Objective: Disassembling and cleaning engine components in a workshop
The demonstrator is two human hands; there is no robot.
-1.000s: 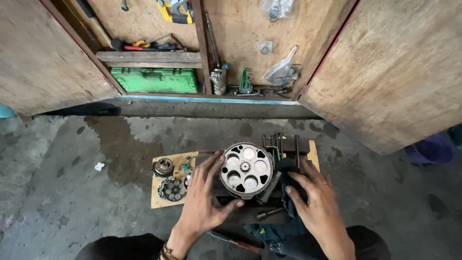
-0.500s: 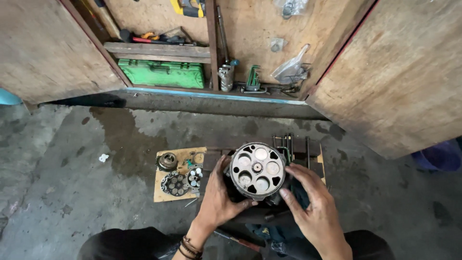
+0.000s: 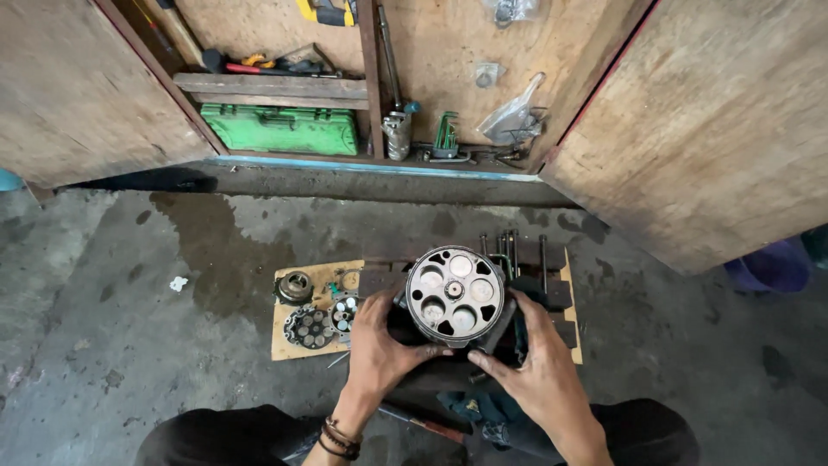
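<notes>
On the floor at centre, a cardboard sheet carries loose parts: far-left a round ring piece, near it a dark toothed disc w/ a small cluster of bits just right. Left hand wraps the left side of a dark metal body; its fingers are curled shut on it, thumb up near the round plate on top, which faces up showing several round holes and pistons. Right hand clamps the body's right side, fingers curled round it, tips hidden behind. Far-right of the plate, upright bolts stand on a wood block.

Risks, as I judge: the body looks heavy and oily, so grip could slip and it'd drop on the loose parts or knees. Tilting it may let internals slide out. Fingers close to the plate edge could get pinched. Small bits on cardboard are easy to knock off and lose in floor grime.
</notes>
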